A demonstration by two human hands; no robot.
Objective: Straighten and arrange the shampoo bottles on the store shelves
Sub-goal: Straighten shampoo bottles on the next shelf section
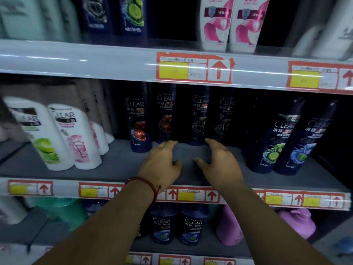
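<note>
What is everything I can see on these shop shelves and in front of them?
white Clear bottles: two in front, more behind, white, middle shelf left, leaning
dark Clear bottles: four, near black, middle shelf back
blue Clear bottles: two, dark blue, middle shelf right
pink-swirl bottles: two, white and pink, top shelf
top dark bottles: two, dark blue, top shelf
lower Clear bottles: two, dark blue, bottom shelf
purple bottles: two, purple, bottom shelf right
price tags: many, red and yellow, shelf edges
bracelet: one, red, left wrist
left grip: one bare hand, open, over middle shelf
right grip: one bare hand, open, beside it
</note>
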